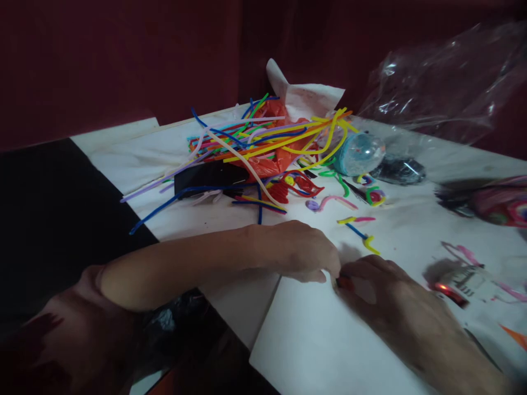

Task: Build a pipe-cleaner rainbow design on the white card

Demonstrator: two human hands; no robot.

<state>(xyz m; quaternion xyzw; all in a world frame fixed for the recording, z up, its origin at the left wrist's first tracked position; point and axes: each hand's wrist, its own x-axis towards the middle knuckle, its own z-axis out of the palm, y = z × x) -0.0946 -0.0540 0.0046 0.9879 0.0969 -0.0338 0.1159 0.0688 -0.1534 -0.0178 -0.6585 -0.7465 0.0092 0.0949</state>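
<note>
My left hand (308,249) reaches in from the left, its fingers curled down and pressed together at the tips. Facing it, my right hand (387,296) is closed in a pinch. Between the two sets of fingertips shows a small dark reddish piece (345,283), mostly covered and too small to name. The fingertips of both hands meet at this piece, over the upper edge of a white sheet of paper (304,334). Short bent pipe cleaners (357,231) in yellow, pink and blue lie just beyond my right hand.
A heap of long coloured pipe cleaners (247,142) lies on the white table (189,225) at the back. Near it are a clear plastic dome with a blue base (358,153) and a black packet (399,170). A transparent plastic bag (444,88) stands at back right.
</note>
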